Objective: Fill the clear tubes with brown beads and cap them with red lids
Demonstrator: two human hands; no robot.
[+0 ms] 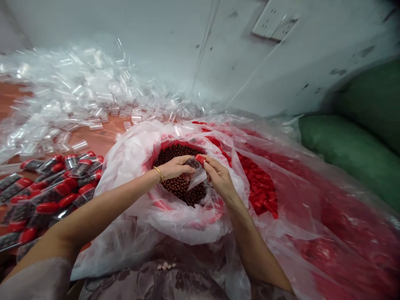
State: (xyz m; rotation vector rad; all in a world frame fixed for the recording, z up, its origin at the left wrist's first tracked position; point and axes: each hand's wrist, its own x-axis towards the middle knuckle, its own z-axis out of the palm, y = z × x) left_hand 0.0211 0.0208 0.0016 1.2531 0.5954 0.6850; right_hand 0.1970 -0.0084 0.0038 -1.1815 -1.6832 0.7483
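Note:
A plastic bag (134, 154) lined with red holds a heap of small dark brown beads (178, 185). Over it, both hands pinch one small clear pouch (197, 177) with a red cap (200, 158). My left hand (176, 166), with a gold bangle on its wrist, grips the pouch's left side. On the right side, at the red cap, is my right hand (218, 177). The pouch hangs just above the beads, and some beads show inside it.
Filled pouches with red caps (46, 196) lie piled at the left. Empty clear pouches (78, 96) cover the floor behind. Loose red caps (259, 183) fill a large clear bag at the right. Green sacks (350, 146) lean on the grey wall.

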